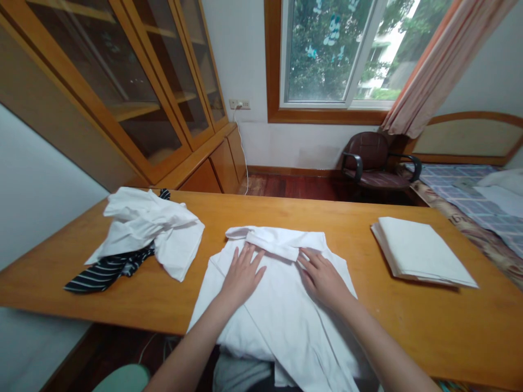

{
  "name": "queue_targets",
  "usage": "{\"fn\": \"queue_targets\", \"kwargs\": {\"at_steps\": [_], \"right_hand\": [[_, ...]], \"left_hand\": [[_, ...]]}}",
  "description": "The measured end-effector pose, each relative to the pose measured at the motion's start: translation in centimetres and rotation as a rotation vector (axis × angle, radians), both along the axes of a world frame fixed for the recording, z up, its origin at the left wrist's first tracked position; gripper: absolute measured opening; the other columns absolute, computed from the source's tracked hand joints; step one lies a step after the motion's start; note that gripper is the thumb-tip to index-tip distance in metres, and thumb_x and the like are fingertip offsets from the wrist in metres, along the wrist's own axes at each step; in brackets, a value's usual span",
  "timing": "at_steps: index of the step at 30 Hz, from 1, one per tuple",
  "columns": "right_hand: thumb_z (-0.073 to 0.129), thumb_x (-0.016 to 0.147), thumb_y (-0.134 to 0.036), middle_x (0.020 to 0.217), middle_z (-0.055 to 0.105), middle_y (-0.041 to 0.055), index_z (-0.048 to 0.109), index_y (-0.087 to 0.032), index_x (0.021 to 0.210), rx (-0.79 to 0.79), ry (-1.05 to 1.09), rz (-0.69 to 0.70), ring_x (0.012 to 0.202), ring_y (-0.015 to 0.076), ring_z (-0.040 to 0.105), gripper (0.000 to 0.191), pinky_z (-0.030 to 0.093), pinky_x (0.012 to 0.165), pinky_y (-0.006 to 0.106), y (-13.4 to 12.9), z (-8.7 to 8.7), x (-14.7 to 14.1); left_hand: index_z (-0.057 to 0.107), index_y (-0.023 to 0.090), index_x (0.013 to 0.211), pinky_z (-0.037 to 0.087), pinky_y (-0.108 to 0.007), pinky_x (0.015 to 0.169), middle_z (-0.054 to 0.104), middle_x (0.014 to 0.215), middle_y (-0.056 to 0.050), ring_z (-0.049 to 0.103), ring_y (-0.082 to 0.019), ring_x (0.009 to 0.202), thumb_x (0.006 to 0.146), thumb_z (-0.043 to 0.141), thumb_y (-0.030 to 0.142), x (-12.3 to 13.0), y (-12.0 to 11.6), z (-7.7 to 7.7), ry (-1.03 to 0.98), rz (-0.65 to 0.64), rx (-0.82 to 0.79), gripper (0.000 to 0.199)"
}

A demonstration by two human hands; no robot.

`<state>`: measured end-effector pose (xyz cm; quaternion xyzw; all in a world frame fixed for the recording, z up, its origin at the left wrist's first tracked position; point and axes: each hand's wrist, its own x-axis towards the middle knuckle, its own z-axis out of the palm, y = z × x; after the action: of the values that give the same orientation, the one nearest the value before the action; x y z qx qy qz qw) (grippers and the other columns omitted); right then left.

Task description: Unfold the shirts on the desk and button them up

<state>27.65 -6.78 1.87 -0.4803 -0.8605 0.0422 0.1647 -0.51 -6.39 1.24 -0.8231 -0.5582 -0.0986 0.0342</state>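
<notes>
A white garment that looks like a long-sleeved shirt (pixel 278 310) lies spread before me, its lower part hanging over the table's near edge. Across its far end runs a folded band of cloth (pixel 273 245), perhaps a sleeve or collar. My left hand (pixel 244 275) rests flat on the fabric, fingers apart, tips at the band's left part. At the band's right end, my right hand (pixel 322 275) lies with fingers stretched out, fingertips touching the cloth. Neither hand visibly grips anything.
A crumpled white garment (pixel 151 223) lies on the wooden table (pixel 229 209) at left, over a black striped tie (pixel 100 275). To the right is a folded white stack (pixel 425 247). Beyond stand a glass-door cabinet (pixel 163 81), an armchair (pixel 370 158) and a bed (pixel 469 190).
</notes>
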Motion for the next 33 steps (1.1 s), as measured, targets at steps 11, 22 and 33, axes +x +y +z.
{"fn": "queue_targets", "kwargs": {"at_steps": [11, 22, 33], "right_hand": [[0.043, 0.092, -0.014, 0.161, 0.025, 0.0139, 0.036, -0.022, 0.152, 0.043, 0.449, -0.12, 0.149, 0.0248, 0.028, 0.06, 0.031, 0.12, 0.048, 10.5, -0.7, -2.0], [0.05, 0.093, -0.018, 0.138, 0.057, 0.0143, 0.063, -0.019, 0.129, 0.02, 0.22, -0.063, 0.132, 0.0261, 0.05, 0.038, 0.043, 0.111, 0.047, 8.9, -2.6, -3.6], [0.05, 0.096, -0.023, 0.127, 0.065, 0.0093, 0.068, -0.021, 0.118, -0.025, 0.073, -0.11, 0.117, 0.0252, 0.057, 0.028, 0.047, 0.101, 0.04, 5.0, -0.6, -2.9]], "left_hand": [[0.04, 0.017, 0.148, 0.027, -0.054, 0.121, 0.024, 0.163, -0.014, 0.016, -0.032, 0.152, 0.096, 0.048, 0.023, 1.8, 8.9, 3.2, -0.25, 0.043, 0.163, 0.053], [0.059, 0.02, 0.133, 0.033, -0.05, 0.119, 0.054, 0.145, -0.01, 0.041, -0.025, 0.141, 0.097, 0.046, 0.024, 1.9, 7.4, -0.6, -0.173, -0.086, 0.028, 0.038], [0.057, 0.027, 0.135, 0.032, -0.049, 0.118, 0.052, 0.148, -0.005, 0.042, -0.026, 0.14, 0.096, 0.052, 0.028, 2.3, 2.1, -0.2, -0.112, -0.07, -0.039, 0.04]]}}
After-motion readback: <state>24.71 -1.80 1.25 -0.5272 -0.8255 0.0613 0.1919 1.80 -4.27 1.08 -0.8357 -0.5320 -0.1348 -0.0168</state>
